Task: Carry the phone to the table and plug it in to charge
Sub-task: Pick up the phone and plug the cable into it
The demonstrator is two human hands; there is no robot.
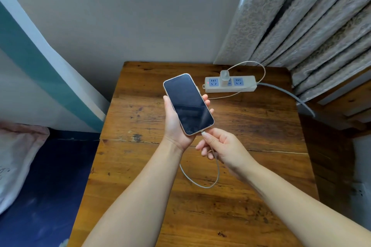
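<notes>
My left hand [174,124] holds a phone [188,104] with a dark screen, face up, above the wooden table [140,166]. Pinched in my right hand [222,146] is the white plug of the charging cable [215,182], right at the phone's bottom edge. The cable loops below my hands, runs under the phone and curves back to a white charger [224,75]. The charger sits in a white power strip [230,84] at the table's far side, where a small red light shows.
A grey patterned curtain [301,16] hangs at the back right, close to the strip. The strip's grey cord [289,94] drops off the right edge. A bed with a dark blue sheet [40,186], a pink pillow [18,156] and a teal-striped headboard [40,62] lies on the left.
</notes>
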